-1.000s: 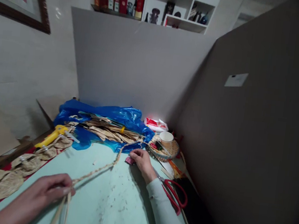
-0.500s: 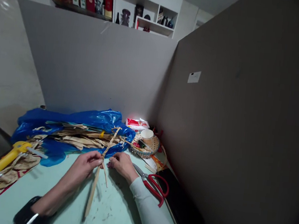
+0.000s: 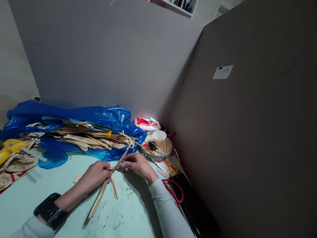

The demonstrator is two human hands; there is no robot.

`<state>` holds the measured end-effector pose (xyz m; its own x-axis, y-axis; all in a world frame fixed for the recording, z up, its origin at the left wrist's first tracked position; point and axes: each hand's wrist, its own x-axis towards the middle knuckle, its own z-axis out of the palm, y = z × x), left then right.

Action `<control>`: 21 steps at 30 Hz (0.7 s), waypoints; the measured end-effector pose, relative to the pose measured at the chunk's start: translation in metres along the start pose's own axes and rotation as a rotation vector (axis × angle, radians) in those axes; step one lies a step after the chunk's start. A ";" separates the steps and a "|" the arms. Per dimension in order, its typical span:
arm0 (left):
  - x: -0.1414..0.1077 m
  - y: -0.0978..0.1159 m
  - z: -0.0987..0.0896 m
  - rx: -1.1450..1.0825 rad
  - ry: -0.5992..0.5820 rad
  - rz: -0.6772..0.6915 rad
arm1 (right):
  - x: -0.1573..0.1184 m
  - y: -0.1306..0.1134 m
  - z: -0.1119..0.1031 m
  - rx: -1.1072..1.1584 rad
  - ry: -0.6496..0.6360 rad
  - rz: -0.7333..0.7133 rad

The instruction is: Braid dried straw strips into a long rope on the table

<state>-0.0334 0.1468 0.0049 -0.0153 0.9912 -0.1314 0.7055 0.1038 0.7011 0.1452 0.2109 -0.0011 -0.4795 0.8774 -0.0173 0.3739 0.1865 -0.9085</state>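
A twisted, braided cord of tan plant fibre (image 3: 126, 152) runs from the edge of the blue bag down to my hands. My left hand (image 3: 99, 175) pinches its lower end, above the light-green table. Loose flat strips (image 3: 98, 200) hang below the fingers, one wide and others short and narrow. Close by on the right, my right hand (image 3: 136, 164) has its fingers bent together at the cord; the fingertips seem to grip it. A dark watch sits on my left wrist.
Behind lies a blue plastic bag (image 3: 90, 113) with dried strips (image 3: 87, 141). A yellow glue gun (image 3: 2, 154) is at left. At right are a woven basket (image 3: 166, 148) with a paper cup (image 3: 159, 136), red-handled scissors (image 3: 181, 194) and a black object (image 3: 198, 219).
The view has tilted down and shifted. The cord now bends more to the right, and my right forearm covers more of the scissors. My left sleeve has come into view.
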 end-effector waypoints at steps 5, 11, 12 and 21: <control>0.011 0.010 -0.006 0.240 0.004 -0.019 | 0.003 0.006 0.008 0.119 0.044 0.025; 0.032 0.014 -0.008 0.366 -0.071 -0.017 | 0.009 0.013 0.013 0.205 0.088 0.043; 0.035 0.015 -0.008 0.375 -0.093 -0.014 | 0.010 0.015 0.013 0.207 0.095 0.046; 0.032 0.015 -0.008 0.299 -0.214 -0.030 | 0.012 0.018 0.016 0.181 0.124 0.044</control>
<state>-0.0283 0.1810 0.0167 0.0871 0.9453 -0.3143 0.8835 0.0725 0.4629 0.1333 0.2176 -0.0239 -0.3604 0.9326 -0.0169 0.2384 0.0746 -0.9683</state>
